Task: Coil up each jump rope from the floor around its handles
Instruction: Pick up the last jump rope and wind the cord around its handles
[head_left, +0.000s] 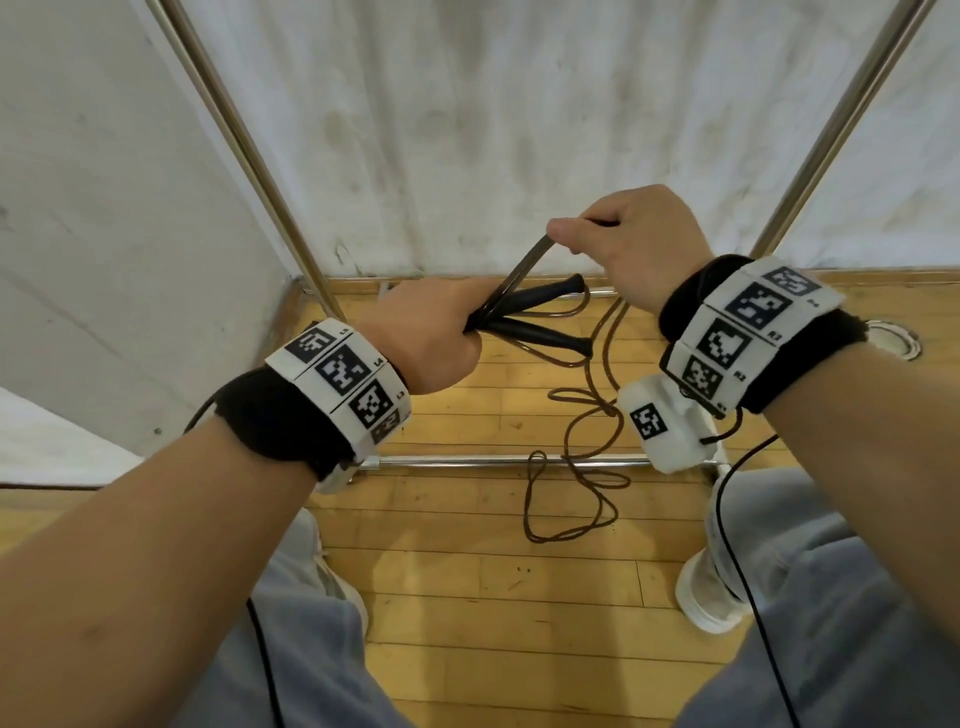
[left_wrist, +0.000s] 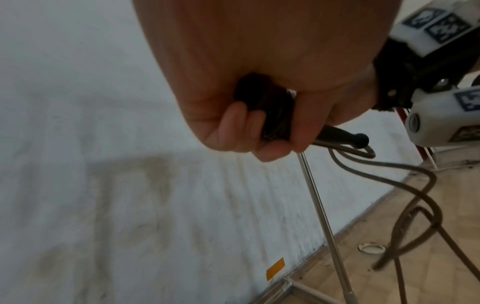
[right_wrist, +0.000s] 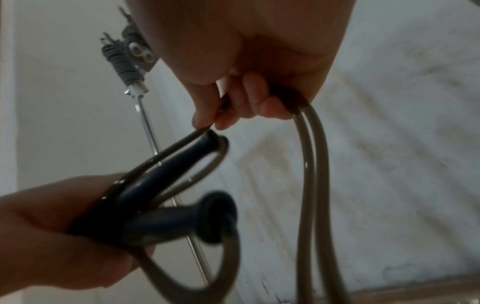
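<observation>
My left hand grips both black handles of a jump rope together, their flared ends pointing right. The same handles show in the right wrist view, with the left hand wrapped round them. My right hand is above and to the right, pinching two strands of the brown rope pulled taut up from the handles. From the right hand the doubled rope hangs down. The slack rope lies in loose loops on the wooden floor.
A metal frame stands close: slanted poles at left and right, and a low crossbar over the floor. White sheeting hangs behind. My legs and white shoes are below. A metal ring sits in the floor at right.
</observation>
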